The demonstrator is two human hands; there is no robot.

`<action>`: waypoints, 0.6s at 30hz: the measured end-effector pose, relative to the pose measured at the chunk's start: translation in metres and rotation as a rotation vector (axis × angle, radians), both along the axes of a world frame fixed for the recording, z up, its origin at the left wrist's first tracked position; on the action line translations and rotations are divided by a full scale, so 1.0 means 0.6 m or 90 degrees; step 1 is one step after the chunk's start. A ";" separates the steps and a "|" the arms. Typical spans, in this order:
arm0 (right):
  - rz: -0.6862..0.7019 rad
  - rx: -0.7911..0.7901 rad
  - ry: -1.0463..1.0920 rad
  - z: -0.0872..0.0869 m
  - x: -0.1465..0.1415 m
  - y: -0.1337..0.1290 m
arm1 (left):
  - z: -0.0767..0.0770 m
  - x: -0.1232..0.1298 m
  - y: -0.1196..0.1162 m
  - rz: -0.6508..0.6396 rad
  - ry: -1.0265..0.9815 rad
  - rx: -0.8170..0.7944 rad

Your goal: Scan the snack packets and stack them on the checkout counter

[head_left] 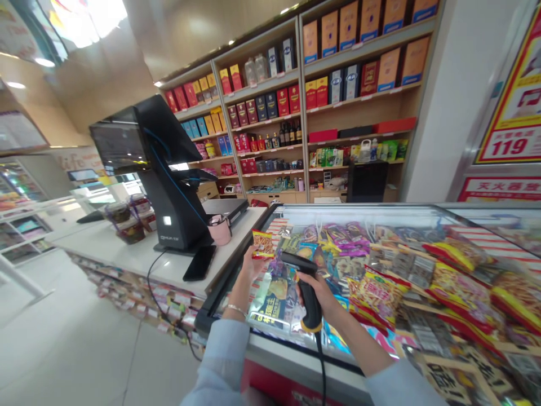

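Yellow-red pkt (pixel 262 244) is pinched in L hand (pixel 251 262) above display case (pixel 211 310), by its left edge; R hand (pixel 322 290) is wrapped round scanner (pixel 311 307), nose just right of & twd pkt, handle slanting twd case's near edge.

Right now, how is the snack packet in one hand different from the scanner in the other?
The snack packet is mostly yellow and red, while the scanner is mostly black, with yellow at its handle's bottom. The snack packet looks smaller than the scanner. A cord hangs from the scanner; the snack packet shows none. Both are being held: the snack packet in the left hand, the scanner in the right hand.
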State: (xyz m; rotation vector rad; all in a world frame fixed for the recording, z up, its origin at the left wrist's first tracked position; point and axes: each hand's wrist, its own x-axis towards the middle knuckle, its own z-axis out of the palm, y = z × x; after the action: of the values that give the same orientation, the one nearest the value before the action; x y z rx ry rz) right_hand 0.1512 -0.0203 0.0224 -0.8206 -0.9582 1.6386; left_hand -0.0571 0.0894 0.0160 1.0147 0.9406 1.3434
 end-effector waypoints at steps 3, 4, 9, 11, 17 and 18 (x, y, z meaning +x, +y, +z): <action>0.010 0.032 -0.001 0.006 0.002 -0.006 | -0.009 0.007 0.000 -0.008 0.014 0.005; 0.011 0.038 -0.002 0.007 0.003 -0.007 | -0.012 0.009 0.001 -0.007 0.021 0.014; 0.021 0.052 -0.006 0.007 0.003 -0.007 | -0.027 0.018 0.015 0.032 0.012 0.076; 0.024 0.055 -0.003 0.006 0.003 -0.005 | -0.032 0.020 0.021 0.055 -0.024 0.116; 0.040 0.070 -0.030 -0.003 0.000 -0.005 | -0.043 0.020 0.033 0.120 -0.070 0.174; 0.045 0.071 -0.036 -0.004 -0.001 -0.005 | -0.044 0.020 0.034 0.132 -0.068 0.180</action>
State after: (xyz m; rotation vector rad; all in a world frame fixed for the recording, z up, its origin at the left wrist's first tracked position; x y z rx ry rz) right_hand 0.1507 -0.0234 0.0198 -0.7691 -1.1188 1.6131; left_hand -0.0451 0.1099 -0.0106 1.0662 0.8054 1.7238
